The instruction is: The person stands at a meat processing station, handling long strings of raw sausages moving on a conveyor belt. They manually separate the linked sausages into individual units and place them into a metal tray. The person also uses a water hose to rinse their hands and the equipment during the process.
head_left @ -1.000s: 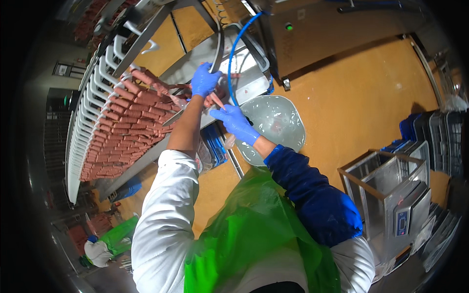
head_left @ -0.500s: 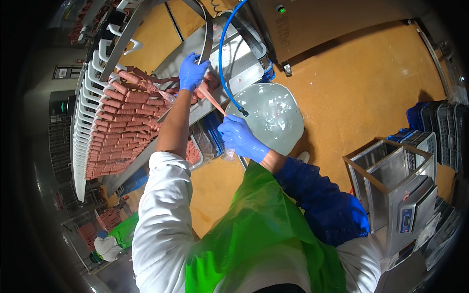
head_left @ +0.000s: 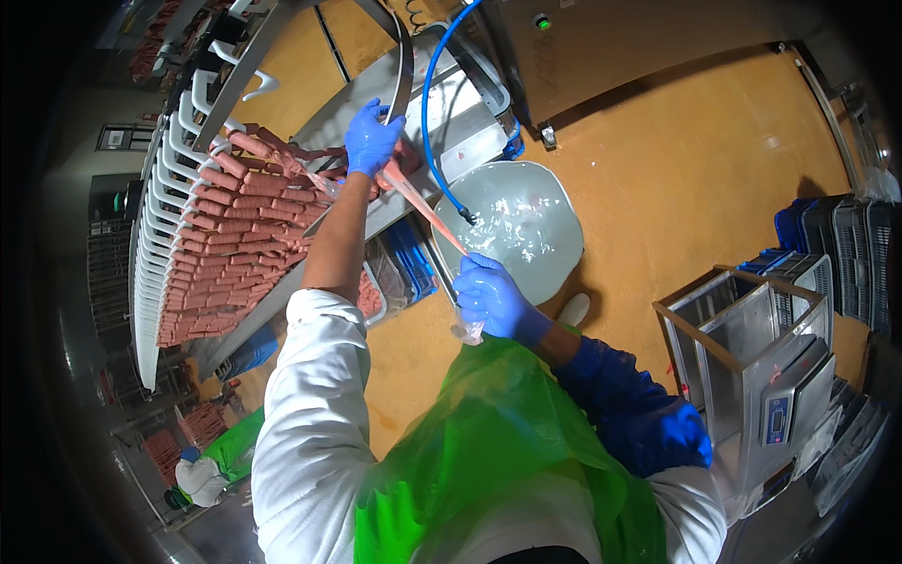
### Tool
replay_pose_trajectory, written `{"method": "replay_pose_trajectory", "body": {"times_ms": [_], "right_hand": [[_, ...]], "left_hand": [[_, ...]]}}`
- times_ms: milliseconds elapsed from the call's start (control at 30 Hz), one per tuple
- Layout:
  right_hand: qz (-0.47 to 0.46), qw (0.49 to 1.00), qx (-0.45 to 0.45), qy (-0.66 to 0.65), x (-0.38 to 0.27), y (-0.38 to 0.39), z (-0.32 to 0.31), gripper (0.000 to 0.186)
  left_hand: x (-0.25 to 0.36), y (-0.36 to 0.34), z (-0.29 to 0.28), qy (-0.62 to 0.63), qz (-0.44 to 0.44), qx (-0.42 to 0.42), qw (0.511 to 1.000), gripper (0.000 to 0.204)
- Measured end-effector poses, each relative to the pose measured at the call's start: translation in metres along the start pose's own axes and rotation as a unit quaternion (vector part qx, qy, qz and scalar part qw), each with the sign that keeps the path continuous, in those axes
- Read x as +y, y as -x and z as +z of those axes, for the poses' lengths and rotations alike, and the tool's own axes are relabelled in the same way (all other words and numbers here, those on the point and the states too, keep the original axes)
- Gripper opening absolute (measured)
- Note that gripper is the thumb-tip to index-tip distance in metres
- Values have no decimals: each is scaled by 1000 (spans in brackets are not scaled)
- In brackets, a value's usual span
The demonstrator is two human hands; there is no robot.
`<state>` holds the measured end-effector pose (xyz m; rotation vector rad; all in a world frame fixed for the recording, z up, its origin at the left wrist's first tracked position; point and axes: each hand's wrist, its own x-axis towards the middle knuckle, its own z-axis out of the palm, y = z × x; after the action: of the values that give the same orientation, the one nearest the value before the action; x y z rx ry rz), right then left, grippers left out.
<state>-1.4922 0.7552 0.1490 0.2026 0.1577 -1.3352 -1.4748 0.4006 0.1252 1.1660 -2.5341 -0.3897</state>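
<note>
My left hand (head_left: 374, 141), in a blue glove, is closed on the pink sausage casing beside a curved metal bar (head_left: 403, 80), over the metal work surface (head_left: 460, 141). The thin pink casing (head_left: 419, 205) stretches down and right to my right hand (head_left: 490, 299), which grips its end, with translucent casing hanging below the fingers. The pale water-filled tub (head_left: 554, 179) lies just behind and right of that hand. A blue hose (head_left: 429, 141) ends over the tub. Linked pink sausages (head_left: 244, 235) hang on white hooks at left.
A metal cart with a scale (head_left: 775, 418) and stacked crates (head_left: 846, 263) stand at right. Crates (head_left: 409, 263) sit under the work surface. A co-worker (head_left: 202, 470) in a green apron is at lower left. A steel cabinet (head_left: 620, 47) stands at upper right.
My right hand has moved down and right, drawing the pink casing out longer. My left hand moved slightly up and left from a second ago, still gripping. The view has shifted slightly.
</note>
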Motion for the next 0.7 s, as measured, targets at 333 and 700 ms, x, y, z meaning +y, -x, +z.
{"method": "replay_pose_trajectory", "body": {"times_ms": [333,700], "right_hand": [[44,983,-86,-156,18,44,-35,34],[-88,959,186,192,37,128,-13,18]], "left_hand": [[3,7,-3,58,-11,0,998,48],[0,3,-9,41,-4,-25,999,51]]}}
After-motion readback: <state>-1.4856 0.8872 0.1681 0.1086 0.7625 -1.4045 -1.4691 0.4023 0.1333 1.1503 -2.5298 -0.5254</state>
